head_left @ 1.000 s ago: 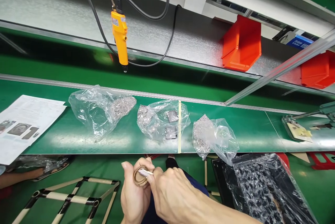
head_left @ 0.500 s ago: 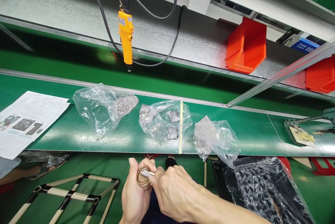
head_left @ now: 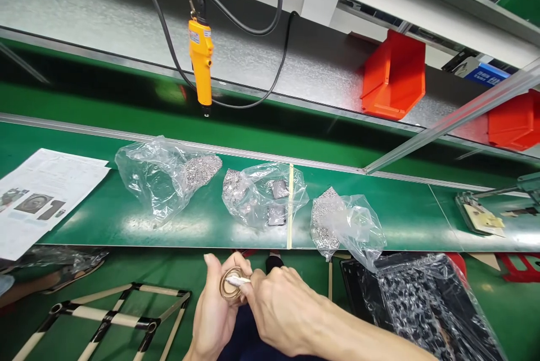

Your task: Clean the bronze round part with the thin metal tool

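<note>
Ring [head_left: 226, 292] barely moved vs. earlier, pinched in L hand [head_left: 213, 316], R hand [head_left: 280, 309] pinching white stick [head_left: 237, 280] across it.

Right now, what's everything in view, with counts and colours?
Workbench: one, green, across the middle
Ring: one, bronze-coloured, bottom centre
Slim piece: one, white, at the ring
Bags: three, clear with silvery contents, on bench
Squarish pieces: two, greyish, at middle bag
Tape strip: one, yellowish, across bench
Papers: at least two, white, bench left
Power tool: one, yellow, hanging above bench
Bins: two, orange-red, upper right
Pipe frame: one, cream-and-black, lower left
Wrapped bundle: one, mostly black, lower right
Other person's foot: one, lower left
Left hand: one, bare, holding ring
Right hand: one, bare, holding slim piece
</note>
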`<action>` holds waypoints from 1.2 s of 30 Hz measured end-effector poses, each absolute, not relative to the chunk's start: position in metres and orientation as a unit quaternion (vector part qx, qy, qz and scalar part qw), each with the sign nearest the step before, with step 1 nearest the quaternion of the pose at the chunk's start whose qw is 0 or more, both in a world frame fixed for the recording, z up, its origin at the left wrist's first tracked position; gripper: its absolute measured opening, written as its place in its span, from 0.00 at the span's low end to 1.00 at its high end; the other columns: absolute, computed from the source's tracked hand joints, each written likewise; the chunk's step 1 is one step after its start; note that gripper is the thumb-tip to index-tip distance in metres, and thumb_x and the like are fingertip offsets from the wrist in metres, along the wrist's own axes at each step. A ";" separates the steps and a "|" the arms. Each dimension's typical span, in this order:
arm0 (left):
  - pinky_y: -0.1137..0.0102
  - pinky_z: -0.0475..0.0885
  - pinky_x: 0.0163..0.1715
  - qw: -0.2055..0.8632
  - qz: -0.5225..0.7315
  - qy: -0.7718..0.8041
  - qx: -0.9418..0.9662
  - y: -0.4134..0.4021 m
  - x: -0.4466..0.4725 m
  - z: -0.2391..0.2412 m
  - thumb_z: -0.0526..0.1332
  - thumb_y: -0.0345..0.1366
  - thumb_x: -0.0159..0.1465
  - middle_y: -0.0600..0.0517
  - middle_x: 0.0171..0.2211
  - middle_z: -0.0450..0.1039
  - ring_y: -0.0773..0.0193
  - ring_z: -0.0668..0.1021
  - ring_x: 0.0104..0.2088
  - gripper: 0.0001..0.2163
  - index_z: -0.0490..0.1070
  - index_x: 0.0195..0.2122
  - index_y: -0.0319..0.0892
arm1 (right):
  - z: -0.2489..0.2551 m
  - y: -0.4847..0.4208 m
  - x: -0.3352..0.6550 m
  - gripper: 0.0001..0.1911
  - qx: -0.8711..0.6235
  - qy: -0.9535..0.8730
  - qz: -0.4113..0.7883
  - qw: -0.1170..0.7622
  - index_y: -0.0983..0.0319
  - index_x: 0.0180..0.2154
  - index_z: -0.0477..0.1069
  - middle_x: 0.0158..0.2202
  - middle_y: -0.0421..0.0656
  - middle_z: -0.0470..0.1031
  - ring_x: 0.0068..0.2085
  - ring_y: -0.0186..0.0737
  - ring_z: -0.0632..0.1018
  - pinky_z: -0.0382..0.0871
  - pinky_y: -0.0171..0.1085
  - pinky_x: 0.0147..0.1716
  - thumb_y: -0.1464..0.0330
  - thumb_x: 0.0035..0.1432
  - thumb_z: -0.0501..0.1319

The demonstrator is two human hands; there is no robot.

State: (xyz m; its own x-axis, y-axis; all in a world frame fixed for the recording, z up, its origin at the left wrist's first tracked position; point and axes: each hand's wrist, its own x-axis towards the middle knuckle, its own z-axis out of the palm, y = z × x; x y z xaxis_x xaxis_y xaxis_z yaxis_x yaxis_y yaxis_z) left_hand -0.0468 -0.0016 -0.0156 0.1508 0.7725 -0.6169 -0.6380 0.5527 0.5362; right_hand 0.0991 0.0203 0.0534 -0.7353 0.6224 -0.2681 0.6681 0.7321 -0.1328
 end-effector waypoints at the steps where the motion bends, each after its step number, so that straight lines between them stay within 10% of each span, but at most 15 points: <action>1: 0.74 0.64 0.24 0.765 0.466 0.440 0.070 -0.001 -0.049 -0.017 0.49 0.69 0.65 0.52 0.24 0.63 0.68 0.63 0.24 0.33 0.72 0.30 0.40 | 0.053 0.019 0.098 0.10 0.362 0.920 -0.121 0.093 0.62 0.39 0.69 0.29 0.45 0.74 0.20 0.44 0.68 0.49 0.46 0.19 0.70 0.70 0.49; 7: 0.71 0.70 0.31 0.747 0.527 0.394 0.097 -0.009 -0.057 -0.025 0.59 0.51 0.68 0.50 0.33 0.70 0.65 0.69 0.29 0.15 0.74 0.41 0.45 | 0.061 0.016 0.094 0.12 0.394 0.903 -0.151 0.082 0.63 0.42 0.67 0.29 0.44 0.74 0.20 0.44 0.67 0.52 0.45 0.18 0.69 0.73 0.46; 16: 0.73 0.69 0.30 0.701 0.516 0.491 0.046 -0.010 -0.043 -0.030 0.53 0.75 0.57 0.50 0.25 0.69 0.64 0.70 0.27 0.37 0.77 0.37 0.42 | 0.059 0.006 0.098 0.19 0.307 0.945 0.008 0.111 0.79 0.55 0.65 0.38 0.57 0.77 0.28 0.50 0.76 0.69 0.45 0.23 0.74 0.69 0.47; 26: 0.73 0.68 0.27 0.728 0.482 0.487 0.025 -0.010 -0.040 -0.024 0.61 0.71 0.57 0.49 0.24 0.73 0.64 0.71 0.25 0.32 0.77 0.32 0.41 | 0.060 0.021 0.089 0.18 0.410 0.868 -0.217 0.177 0.66 0.48 0.67 0.31 0.48 0.75 0.23 0.50 0.75 0.63 0.46 0.23 0.69 0.72 0.41; 36: 0.75 0.60 0.23 0.733 0.465 0.495 0.048 -0.007 -0.037 -0.022 0.60 0.72 0.56 0.51 0.23 0.69 0.70 0.63 0.23 0.35 0.78 0.33 0.38 | 0.041 0.015 0.101 0.17 0.380 0.904 -0.153 0.120 0.62 0.40 0.68 0.28 0.45 0.75 0.20 0.47 0.72 0.51 0.46 0.19 0.68 0.73 0.42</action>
